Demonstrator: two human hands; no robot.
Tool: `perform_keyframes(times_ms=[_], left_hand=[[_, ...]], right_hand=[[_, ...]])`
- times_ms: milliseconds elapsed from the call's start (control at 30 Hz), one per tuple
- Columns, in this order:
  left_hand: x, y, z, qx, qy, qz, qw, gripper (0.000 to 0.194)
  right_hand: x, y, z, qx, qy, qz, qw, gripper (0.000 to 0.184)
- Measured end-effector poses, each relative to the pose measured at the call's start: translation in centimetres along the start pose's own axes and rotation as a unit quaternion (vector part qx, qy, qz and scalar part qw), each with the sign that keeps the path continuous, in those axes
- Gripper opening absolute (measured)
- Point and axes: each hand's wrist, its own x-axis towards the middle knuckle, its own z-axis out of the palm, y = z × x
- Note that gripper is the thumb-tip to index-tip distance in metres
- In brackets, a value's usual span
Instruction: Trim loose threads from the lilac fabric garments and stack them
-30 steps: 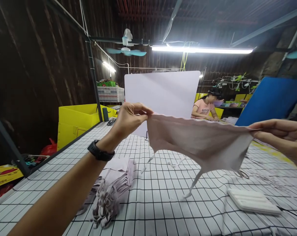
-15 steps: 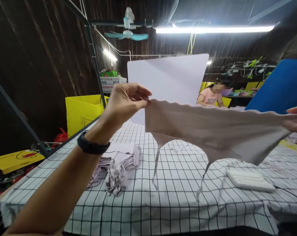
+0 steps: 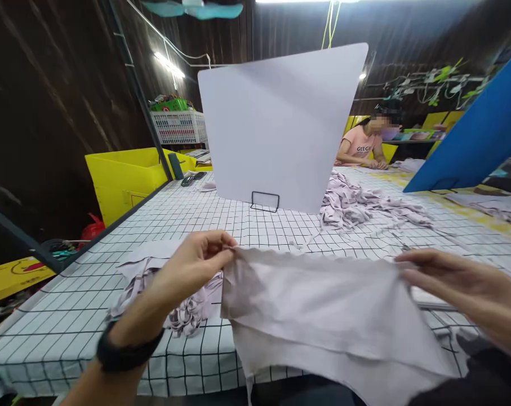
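Observation:
A pale pinkish-grey fabric garment piece (image 3: 318,304) with a wavy upper edge and thin straps hangs stretched between my hands over the table's front edge. My left hand (image 3: 204,254), with a dark band on its wrist, pinches the upper left corner. At the upper right corner, the thumb and fingers of my right hand (image 3: 453,282) close on the cloth. Left of the held piece, and partly behind my left forearm, lies a stack of similar fabric pieces (image 3: 149,256) with bunched straps (image 3: 187,318). The garment's lower part runs out of view at the bottom.
A white board (image 3: 280,129) stands in a black wire holder (image 3: 265,201) on the checked tablecloth (image 3: 247,225). Right of it lies a heap of pale fabric (image 3: 348,203). A blue board (image 3: 466,129) leans farther right. Behind sits a person in a pink shirt (image 3: 360,145). Yellow bins (image 3: 124,180) stand left.
Both hands have come down with the garment, closer to the table's front edge and to me. My right hand is now fully in view. The camera has tilted downward.

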Motion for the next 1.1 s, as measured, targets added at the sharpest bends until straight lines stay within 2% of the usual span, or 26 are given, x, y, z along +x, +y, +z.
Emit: perform_keyframes(times_ms=[67, 133, 200, 267, 367, 433, 500, 567, 667, 733, 867, 933, 1033, 1100], left_hand=[[1.9, -4.1, 2.4, 0.037, -0.025, -0.075, 0.996, 0.015], [3.8, -7.4, 4.8, 0.155, -0.021, -0.112, 0.981, 0.015], [5.6, -9.5, 6.7, 0.253, -0.015, -0.129, 0.959, 0.019], [7.1, -10.6, 8.1, 0.301, -0.014, -0.139, 0.943, 0.024], [8.6, -10.7, 9.2, 0.341, -0.026, -0.147, 0.928, 0.031], [8.8, -10.3, 9.9, 0.368, -0.031, -0.138, 0.919, 0.034], [8.5, -9.9, 11.1, 0.393, -0.035, -0.094, 0.914, 0.036], [8.0, -9.5, 12.9, 0.392, -0.063, -0.003, 0.918, 0.037], [7.8, -9.0, 16.7, 0.329, -0.149, 0.156, 0.919, 0.039], [8.1, -8.5, 19.3, 0.292, -0.205, 0.213, 0.910, 0.043], [8.9, -7.9, 23.0, 0.284, -0.289, 0.218, 0.888, 0.055], [9.0, -8.1, 23.7, 0.294, -0.305, 0.209, 0.881, 0.057], [8.8, -8.8, 23.9, 0.304, -0.295, 0.218, 0.879, 0.057], [8.5, -9.1, 23.9, 0.311, -0.284, 0.226, 0.878, 0.059]], right_hand=[[1.0, 2.4, 3.2, 0.016, -0.128, 0.054, 0.990, 0.048], [2.2, 5.0, 6.3, 0.001, -0.175, 0.061, 0.983, 0.045], [3.8, 7.3, 8.9, -0.035, -0.167, 0.049, 0.984, 0.040], [5.7, 9.0, 10.9, -0.063, -0.139, 0.046, 0.987, 0.031], [7.9, 10.0, 12.6, -0.092, -0.092, 0.046, 0.990, 0.020], [7.8, 10.0, 12.8, -0.107, -0.059, 0.044, 0.992, 0.022], [6.1, 9.6, 12.4, -0.119, -0.029, 0.042, 0.992, 0.026], [3.2, 9.4, 11.7, -0.133, -0.005, 0.046, 0.990, 0.029], [-0.9, 9.7, 10.9, -0.174, 0.035, 0.053, 0.983, 0.034], [-2.6, 10.1, 10.8, -0.209, 0.063, 0.044, 0.975, 0.038], [-5.2, 9.7, 10.7, -0.245, 0.117, 0.033, 0.962, 0.041], [-7.3, 8.7, 10.6, -0.237, 0.126, 0.076, 0.960, 0.039], [-11.1, 7.9, 11.0, -0.177, 0.057, 0.219, 0.958, 0.048], [-12.8, 8.1, 11.8, -0.106, -0.008, 0.261, 0.959, 0.052]])
